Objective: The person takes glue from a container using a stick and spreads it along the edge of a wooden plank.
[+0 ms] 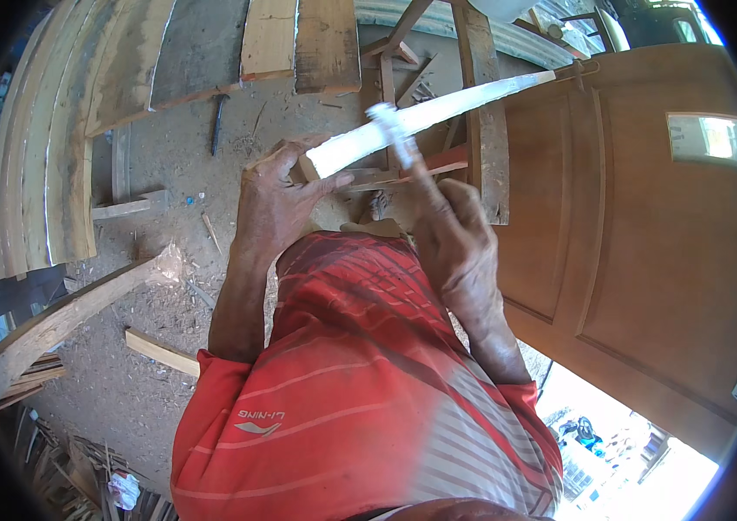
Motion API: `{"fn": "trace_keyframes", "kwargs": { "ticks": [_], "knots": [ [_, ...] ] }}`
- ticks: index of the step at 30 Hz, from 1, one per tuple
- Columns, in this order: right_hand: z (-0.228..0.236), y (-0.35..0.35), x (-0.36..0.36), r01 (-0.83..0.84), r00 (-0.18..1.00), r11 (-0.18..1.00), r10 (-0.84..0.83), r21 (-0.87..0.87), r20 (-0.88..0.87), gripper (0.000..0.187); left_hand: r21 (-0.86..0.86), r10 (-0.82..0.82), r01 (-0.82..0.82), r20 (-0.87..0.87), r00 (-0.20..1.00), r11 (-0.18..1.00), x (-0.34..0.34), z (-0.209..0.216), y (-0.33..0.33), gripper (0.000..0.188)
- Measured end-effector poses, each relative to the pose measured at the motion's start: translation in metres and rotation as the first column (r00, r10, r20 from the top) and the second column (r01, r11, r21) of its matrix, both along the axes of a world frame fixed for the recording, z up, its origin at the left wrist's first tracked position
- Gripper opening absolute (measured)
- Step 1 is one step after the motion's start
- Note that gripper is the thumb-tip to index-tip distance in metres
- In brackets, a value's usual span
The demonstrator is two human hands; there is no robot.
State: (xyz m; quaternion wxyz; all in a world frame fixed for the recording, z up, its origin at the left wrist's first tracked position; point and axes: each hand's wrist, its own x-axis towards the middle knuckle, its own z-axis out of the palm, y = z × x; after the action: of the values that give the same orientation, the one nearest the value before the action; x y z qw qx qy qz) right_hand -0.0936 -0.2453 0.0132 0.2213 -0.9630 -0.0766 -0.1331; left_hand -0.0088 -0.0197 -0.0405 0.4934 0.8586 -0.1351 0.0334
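A long wooden plank (438, 106) slants from the middle to the upper right, its upward face coated in a wet-looking white layer. My left hand (277, 191) grips its near end, thumb on one side and fingers on the other. Above the coated face, my right hand (460, 239) is closed, one finger stretched forward along a narrow white-smeared stick (393, 135). The stick lies across the plank and its tip is blurred, so I cannot tell whether it is a brush or a flat spreader.
Several wide boards (199, 52) with white along their edges lie at the upper left. A brown panelled door (646, 260) stands at the right, beside a wooden frame (486, 130). A curved timber (82, 317), a hammer-like tool (217, 126) and an offcut (160, 350) lie on the left.
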Motion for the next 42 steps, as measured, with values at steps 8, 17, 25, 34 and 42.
{"fn": "trace_keyframes", "kwargs": {
  "ticks": [8,17,25,34,42],
  "knots": [
    [0.004,0.005,0.0,-0.294,0.956,0.955,0.294,0.044,0.003,0.073,0.012,0.039,-0.038,-0.138,0.99,0.999,0.002,0.009,-0.005,0.05],
    [-0.027,-0.062,0.022,0.033,0.999,0.998,-0.033,-0.055,0.003,0.062,-0.15,-0.007,-0.022,-0.191,0.982,0.988,0.0,-0.003,-0.007,0.048],
    [-0.021,-0.071,0.028,0.013,1.0,1.0,-0.013,0.02,0.011,0.066,-0.04,0.001,-0.01,-0.202,0.979,0.999,0.0,-0.001,-0.004,0.05],
    [-0.051,-0.148,0.059,0.064,0.997,0.998,-0.064,-0.014,0.047,0.059,-0.119,0.063,-0.112,-0.355,0.933,0.987,0.002,-0.004,-0.008,0.052],
    [-0.073,-0.244,0.104,0.179,0.984,0.983,-0.18,-0.045,-0.011,0.05,-0.291,0.094,-0.258,-0.476,0.875,0.921,0.003,-0.012,-0.014,0.057]
  ]
}}
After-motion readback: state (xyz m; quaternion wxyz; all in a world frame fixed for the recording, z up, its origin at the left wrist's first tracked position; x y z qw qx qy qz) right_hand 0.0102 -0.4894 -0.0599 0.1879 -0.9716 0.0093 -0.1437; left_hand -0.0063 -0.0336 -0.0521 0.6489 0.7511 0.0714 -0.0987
